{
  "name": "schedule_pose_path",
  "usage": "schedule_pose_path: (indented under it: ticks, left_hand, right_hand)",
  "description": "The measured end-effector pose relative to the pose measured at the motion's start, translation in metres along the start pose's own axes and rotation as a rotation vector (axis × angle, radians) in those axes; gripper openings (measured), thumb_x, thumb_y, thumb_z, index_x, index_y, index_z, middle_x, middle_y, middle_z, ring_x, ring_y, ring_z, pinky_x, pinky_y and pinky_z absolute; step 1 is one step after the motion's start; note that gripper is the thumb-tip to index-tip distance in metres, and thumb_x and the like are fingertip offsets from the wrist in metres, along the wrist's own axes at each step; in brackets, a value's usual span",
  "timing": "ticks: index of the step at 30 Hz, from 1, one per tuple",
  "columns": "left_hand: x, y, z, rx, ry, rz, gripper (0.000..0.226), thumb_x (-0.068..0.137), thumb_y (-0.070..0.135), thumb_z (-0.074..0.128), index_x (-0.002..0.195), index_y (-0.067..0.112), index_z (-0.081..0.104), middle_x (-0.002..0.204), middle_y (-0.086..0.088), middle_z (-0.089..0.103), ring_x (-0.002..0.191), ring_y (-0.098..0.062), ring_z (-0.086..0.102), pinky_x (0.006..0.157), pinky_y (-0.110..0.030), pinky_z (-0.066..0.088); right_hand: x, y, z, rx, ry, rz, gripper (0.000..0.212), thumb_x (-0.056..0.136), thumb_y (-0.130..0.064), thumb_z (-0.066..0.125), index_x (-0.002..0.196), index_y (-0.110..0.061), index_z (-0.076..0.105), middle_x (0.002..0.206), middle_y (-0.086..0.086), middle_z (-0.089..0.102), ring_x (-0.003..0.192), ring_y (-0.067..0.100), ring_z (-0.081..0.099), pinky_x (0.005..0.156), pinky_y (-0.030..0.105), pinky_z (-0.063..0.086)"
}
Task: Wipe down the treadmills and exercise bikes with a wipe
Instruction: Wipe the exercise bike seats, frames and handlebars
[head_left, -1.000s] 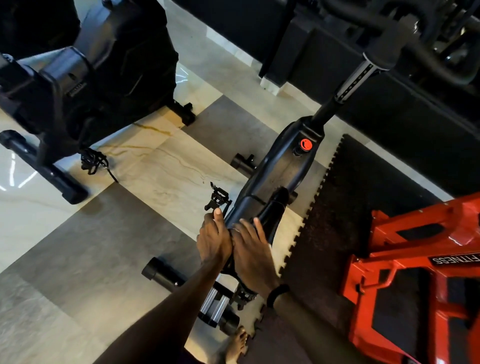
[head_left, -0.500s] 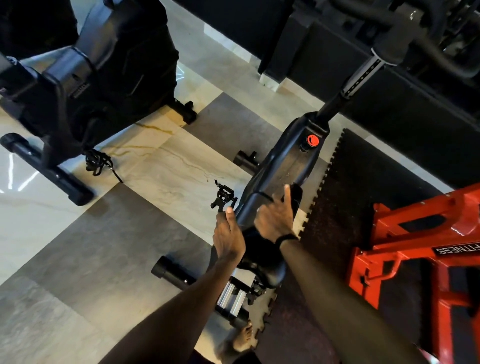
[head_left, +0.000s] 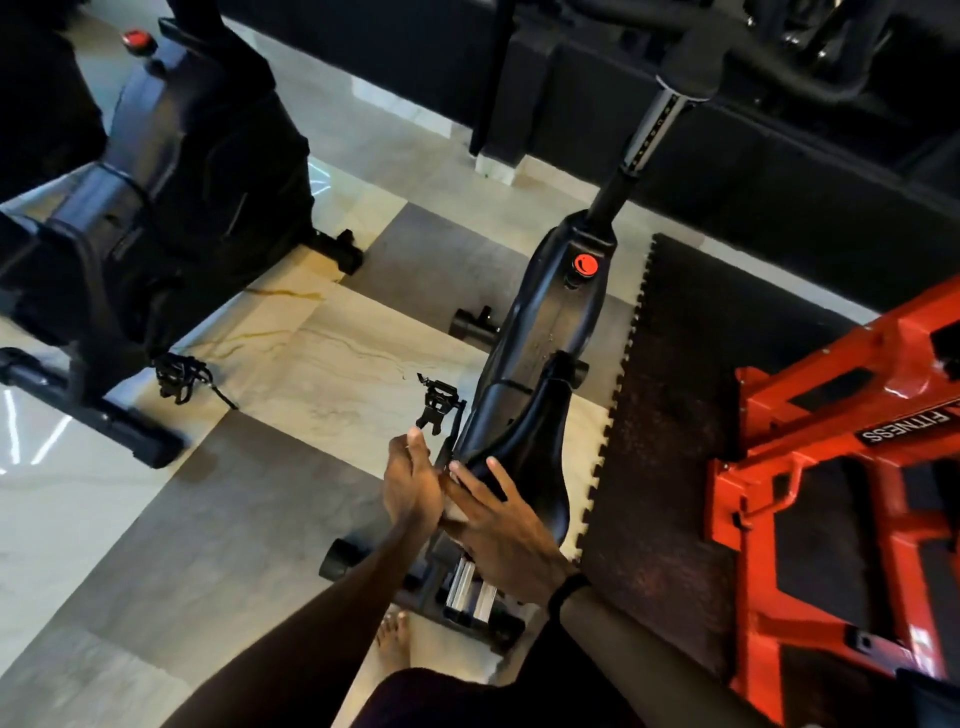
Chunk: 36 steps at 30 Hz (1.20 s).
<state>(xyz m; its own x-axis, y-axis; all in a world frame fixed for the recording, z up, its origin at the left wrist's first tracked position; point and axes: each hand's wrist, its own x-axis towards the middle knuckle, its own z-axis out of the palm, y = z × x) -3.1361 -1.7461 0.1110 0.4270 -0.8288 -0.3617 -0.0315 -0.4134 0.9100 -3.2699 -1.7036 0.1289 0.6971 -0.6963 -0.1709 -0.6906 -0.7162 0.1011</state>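
A person stands over a black exercise bike (head_left: 540, 332), looking down at its saddle (head_left: 524, 452). Both hands meet at the back end of the saddle, on its left side. The right hand (head_left: 498, 525) lies flat with its fingers out straight, resting on the saddle's edge; it looks like it is pressing down to rub that spot clean, though that is my guess. The left hand (head_left: 410, 486) stands on its side just beside the saddle, touching the right hand, with its fingers mostly straight and the thumb up near the pedal (head_left: 436, 402). A small pale patch shows between the two hands. It may be the wipe, but it is too hidden to be sure, so I cannot tell which hand has it or whether either hand grips anything. The hands are probably together here so one can steady or pass the wipe while the other rubs. The bike stands on a shiny tiled floor (head_left: 291, 364), and its right side sits beside a dark rubber mat (head_left: 675, 415). A red knob (head_left: 586, 265) sits on the frame ahead of the saddle. Another black exercise machine (head_left: 171, 197) stands well apart to the left, and a red metal frame (head_left: 841, 467) stands on the right. No boxes, bins or tubs show, so nothing here holds other things.
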Motion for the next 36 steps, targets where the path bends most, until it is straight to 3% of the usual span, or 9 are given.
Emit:
schedule_pose_path:
  ticks: [4,7,11,13,16,22,25,28,36]
  left_hand:
    - [-0.003,0.009,0.016,-0.028,-0.043,-0.003,0.062,0.087,0.071,0.023,0.107,0.021,0.054,0.090,0.000,0.063,0.094,-0.028,0.062,0.089,-0.052,0.051]
    - [-0.005,0.012,0.025,-0.005,-0.100,-0.024,0.066,0.096,0.067,0.023,0.121,0.015,0.056,0.109,-0.012,0.065,0.108,-0.034,0.060,0.097,-0.053,0.047]
    - [-0.009,0.007,0.036,0.062,-0.205,-0.091,0.084,0.089,0.075,0.014,0.135,0.014,0.048,0.135,-0.015,0.055,0.125,-0.036,0.051,0.108,-0.054,0.038]
    - [-0.006,0.003,0.038,-0.010,-0.232,-0.169,0.097,0.079,0.085,0.015,0.138,0.013,0.043,0.140,-0.014,0.050,0.128,-0.034,0.048,0.110,-0.055,0.036]
    - [0.003,0.001,0.040,-0.115,-0.255,-0.238,0.107,0.072,0.091,0.021,0.139,0.009,0.038,0.144,-0.017,0.043,0.133,-0.034,0.043,0.113,-0.054,0.034]
    - [-0.007,0.011,0.049,0.072,-0.093,-0.204,0.077,0.100,0.064,0.016,0.146,0.006,0.034,0.149,-0.023,0.039,0.136,-0.039,0.040,0.112,-0.055,0.030]
    - [-0.010,0.009,0.052,0.149,0.019,-0.137,0.070,0.101,0.061,0.021,0.140,0.005,0.036,0.142,-0.025,0.042,0.128,-0.041,0.045,0.107,-0.056,0.033]
    - [-0.010,0.008,0.049,0.237,0.046,-0.071,0.063,0.103,0.056,0.024,0.139,0.006,0.036,0.140,-0.024,0.043,0.123,-0.041,0.048,0.105,-0.053,0.034]
    - [-0.011,0.006,0.048,0.320,0.060,-0.012,0.055,0.103,0.054,0.025,0.133,0.010,0.037,0.134,-0.019,0.049,0.113,-0.038,0.055,0.101,-0.057,0.038]
  right_hand:
    - [-0.042,0.028,0.007,-0.057,0.019,-0.069,0.049,0.099,-0.033,0.034,0.147,-0.038,0.042,0.168,0.005,0.006,0.155,0.031,0.001,0.120,0.061,0.012]
    - [-0.058,0.042,0.012,-0.024,-0.021,-0.048,0.053,0.100,-0.034,0.038,0.151,-0.046,0.029,0.169,0.003,0.001,0.154,0.034,0.000,0.120,0.063,0.007]
    - [-0.049,0.025,0.005,0.156,0.067,0.112,0.031,0.098,-0.037,0.045,0.117,-0.038,0.069,0.167,-0.002,0.014,0.155,0.027,-0.001,0.118,0.063,0.011]
    - [-0.038,0.017,0.002,0.145,0.088,0.130,0.019,0.090,-0.034,0.060,0.101,-0.033,0.075,0.166,-0.001,0.019,0.154,0.025,-0.003,0.119,0.061,0.005]
    - [-0.029,0.018,0.000,0.111,0.086,0.102,0.023,0.087,-0.036,0.063,0.106,-0.035,0.075,0.165,0.003,0.022,0.154,0.026,-0.006,0.120,0.061,0.005]
    - [-0.073,0.029,0.013,0.251,0.037,0.203,0.043,0.106,-0.038,0.029,0.146,-0.049,0.040,0.168,-0.001,-0.014,0.154,0.027,-0.013,0.120,0.055,-0.005]
    - [-0.090,0.021,0.028,0.224,0.040,0.274,0.048,0.108,-0.041,0.018,0.155,-0.049,0.015,0.168,0.004,-0.013,0.154,0.027,-0.013,0.118,0.056,-0.003]
    - [-0.089,-0.002,0.042,0.233,0.137,0.408,0.051,0.107,-0.044,0.013,0.157,-0.045,0.006,0.168,0.009,-0.007,0.154,0.030,-0.003,0.119,0.056,0.005]
    - [-0.049,-0.038,0.029,0.800,0.671,0.981,0.053,0.105,-0.033,0.031,0.157,-0.022,0.022,0.165,0.008,0.019,0.151,0.015,0.021,0.122,0.027,0.017]
